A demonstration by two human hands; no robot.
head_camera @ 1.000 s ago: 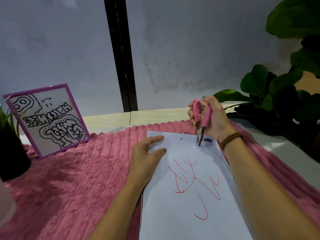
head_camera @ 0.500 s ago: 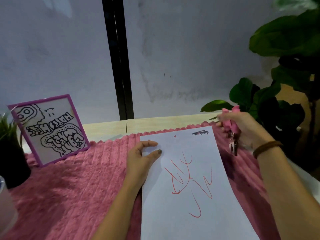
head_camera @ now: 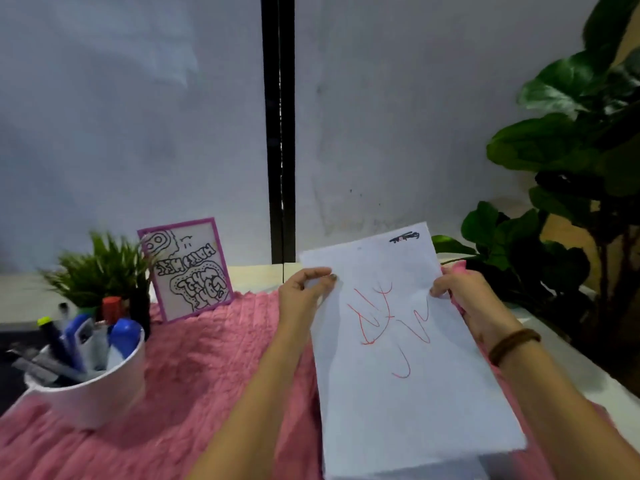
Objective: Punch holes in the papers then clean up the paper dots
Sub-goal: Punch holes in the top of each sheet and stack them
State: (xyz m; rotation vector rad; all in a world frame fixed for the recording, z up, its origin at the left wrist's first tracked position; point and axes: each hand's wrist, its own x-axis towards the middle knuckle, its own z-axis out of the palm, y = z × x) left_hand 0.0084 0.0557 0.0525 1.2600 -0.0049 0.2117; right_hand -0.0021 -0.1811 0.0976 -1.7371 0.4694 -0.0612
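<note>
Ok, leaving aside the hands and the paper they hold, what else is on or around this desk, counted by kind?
Plants: 2 (small spiky one, large leafy one)
Framed drawing: 1
White cup of markers: 1
Pink fuzzy cloth: 1
Total: 5

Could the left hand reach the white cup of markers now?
Probably, once free: the left hand pinches the paper, and only pink cloth lies between it and the cup.
</note>
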